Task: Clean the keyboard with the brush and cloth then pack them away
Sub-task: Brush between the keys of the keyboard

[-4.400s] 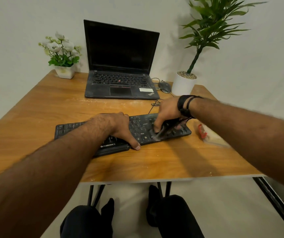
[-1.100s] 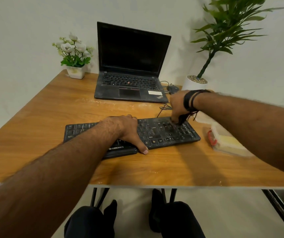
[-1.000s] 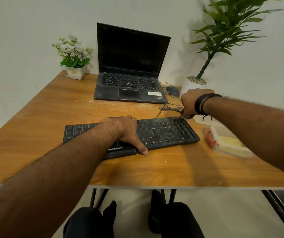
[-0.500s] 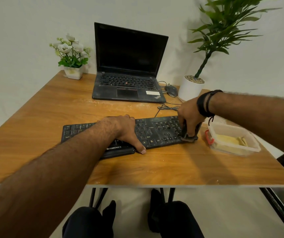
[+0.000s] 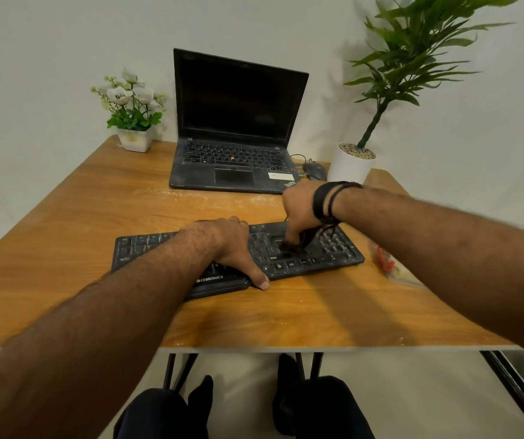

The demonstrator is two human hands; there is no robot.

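A wooden-topped table [image 5: 64,236] carries an open black laptop [image 5: 235,147] at the back and, nearer the person, a flat black plastic keyboard [image 5: 333,251] lying across its middle. The left hand [image 5: 229,245] rests flat with straight fingers on the keyboard's centre, thumb at its front edge, while the right hand [image 5: 298,213] curls its fingers round a small dark brush [image 5: 295,245] pressed onto the keys right of centre, and a clear plastic container [image 5: 390,267] sits just right of the keyboard, mostly hidden by the forearm

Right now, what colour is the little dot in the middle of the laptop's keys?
Red; the dot shows in the head view.
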